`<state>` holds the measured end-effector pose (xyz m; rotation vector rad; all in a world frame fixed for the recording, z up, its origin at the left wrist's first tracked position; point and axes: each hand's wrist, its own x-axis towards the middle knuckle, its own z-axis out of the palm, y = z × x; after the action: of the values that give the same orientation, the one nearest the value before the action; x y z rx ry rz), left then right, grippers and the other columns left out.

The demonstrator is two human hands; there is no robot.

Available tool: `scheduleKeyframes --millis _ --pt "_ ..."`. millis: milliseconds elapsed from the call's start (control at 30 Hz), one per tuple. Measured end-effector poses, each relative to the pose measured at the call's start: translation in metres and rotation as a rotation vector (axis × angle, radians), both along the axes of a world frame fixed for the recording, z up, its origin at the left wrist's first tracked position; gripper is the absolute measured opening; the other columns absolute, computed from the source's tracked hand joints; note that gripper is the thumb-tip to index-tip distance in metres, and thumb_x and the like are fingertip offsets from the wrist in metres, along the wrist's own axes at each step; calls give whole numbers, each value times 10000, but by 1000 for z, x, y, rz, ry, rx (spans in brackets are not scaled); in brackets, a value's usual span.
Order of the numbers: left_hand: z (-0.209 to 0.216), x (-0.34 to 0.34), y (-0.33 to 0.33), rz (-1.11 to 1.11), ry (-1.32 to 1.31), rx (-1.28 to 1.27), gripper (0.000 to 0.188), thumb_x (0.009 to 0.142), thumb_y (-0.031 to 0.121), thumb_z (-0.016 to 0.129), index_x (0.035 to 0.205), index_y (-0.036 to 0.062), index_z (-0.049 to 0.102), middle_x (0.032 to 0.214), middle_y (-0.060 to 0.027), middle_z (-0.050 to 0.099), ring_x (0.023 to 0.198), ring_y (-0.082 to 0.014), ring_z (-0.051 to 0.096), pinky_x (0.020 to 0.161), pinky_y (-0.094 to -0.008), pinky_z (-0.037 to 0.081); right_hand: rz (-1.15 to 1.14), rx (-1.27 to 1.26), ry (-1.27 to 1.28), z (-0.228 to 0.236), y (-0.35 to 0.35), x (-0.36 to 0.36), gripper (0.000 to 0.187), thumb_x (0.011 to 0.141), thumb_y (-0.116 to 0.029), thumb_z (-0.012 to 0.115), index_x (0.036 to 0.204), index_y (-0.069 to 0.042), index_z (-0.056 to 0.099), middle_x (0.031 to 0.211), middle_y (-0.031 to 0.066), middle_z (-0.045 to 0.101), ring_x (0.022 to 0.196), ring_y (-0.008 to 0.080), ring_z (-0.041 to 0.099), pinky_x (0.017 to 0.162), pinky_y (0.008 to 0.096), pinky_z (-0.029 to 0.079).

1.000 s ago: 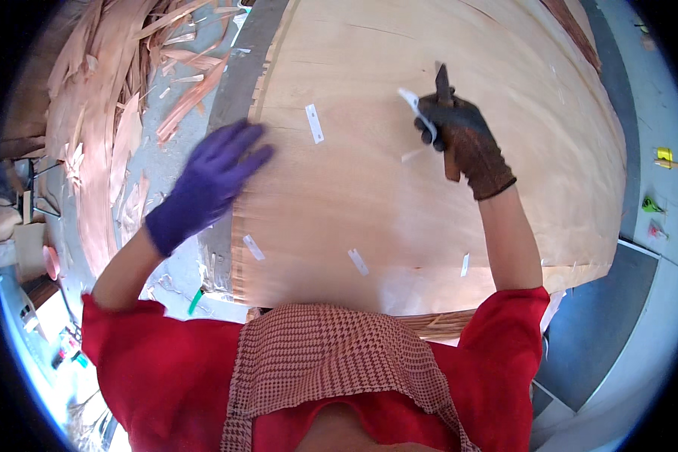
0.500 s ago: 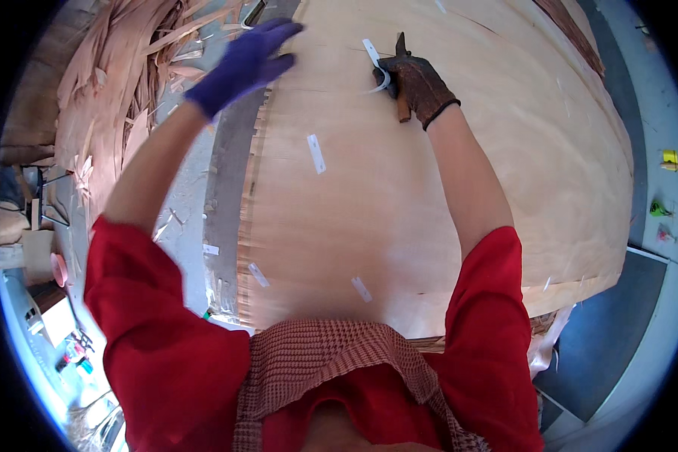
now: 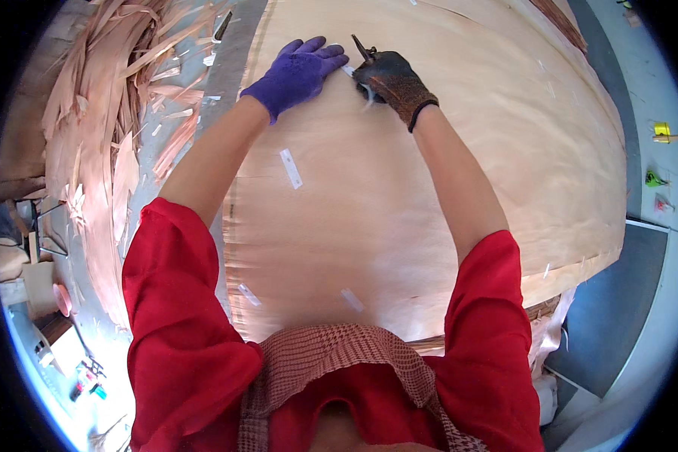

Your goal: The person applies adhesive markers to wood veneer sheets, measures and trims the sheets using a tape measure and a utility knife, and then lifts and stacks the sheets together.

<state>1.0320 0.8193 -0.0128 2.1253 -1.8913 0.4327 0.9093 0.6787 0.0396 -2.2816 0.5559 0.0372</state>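
Now that the left hand [image 3: 297,74] has come down flat beside the right hand [image 3: 388,83], which grips a dark tool [image 3: 361,50], both press a white tape strip [image 3: 348,70] onto the veneer sheet [image 3: 444,173].

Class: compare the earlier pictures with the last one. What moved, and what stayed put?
The left hand swung from the sheet's left edge up and in, landing flat on the veneer sheet beside the right hand, which reached farther away, keeping its knife and tape strip. The tape patches stayed stuck.
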Motion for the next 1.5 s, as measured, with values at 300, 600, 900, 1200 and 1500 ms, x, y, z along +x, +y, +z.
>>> scheduleKeyframes --millis 300,600,900,1200,1500 --pt "10 -5 3 37 15 131 485 712 65 525 1186 158 485 1257 -57 452 1157 -287 415 911 -420 362 -166 300 -144 30 -37 -97 174 760 -209 570 711 -41 567 591 30 549 495 101 488 443 238 381" --pt "32 -17 -17 142 -229 383 357 776 170 495 1132 191 520 1258 -126 425 1182 -346 368 955 -517 290 -797 623 -343 85 26 -383 239 748 -228 654 884 -50 571 677 39 579 551 98 528 456 205 374" --pt "55 -99 -20 56 -245 251 371 760 174 530 1130 153 517 1231 -115 444 1135 -318 411 896 -496 342 -1017 663 -521 28 94 -594 268 774 -277 636 947 -80 578 842 -7 595 726 76 535 589 231 427" --pt "51 -229 -21 -161 -7 214 324 815 156 522 1123 58 541 1177 -222 485 1103 -341 458 905 -401 383 -927 631 -722 -8 118 -773 184 808 -58 573 977 13 590 1074 82 562 974 166 501 851 299 402" --pt "46 -448 -152 -268 213 312 332 830 165 502 1135 35 529 1201 -226 464 1121 -346 441 924 -393 369 -1191 639 -977 -49 112 -904 214 787 -53 618 988 1 570 870 38 592 809 132 553 757 250 441"
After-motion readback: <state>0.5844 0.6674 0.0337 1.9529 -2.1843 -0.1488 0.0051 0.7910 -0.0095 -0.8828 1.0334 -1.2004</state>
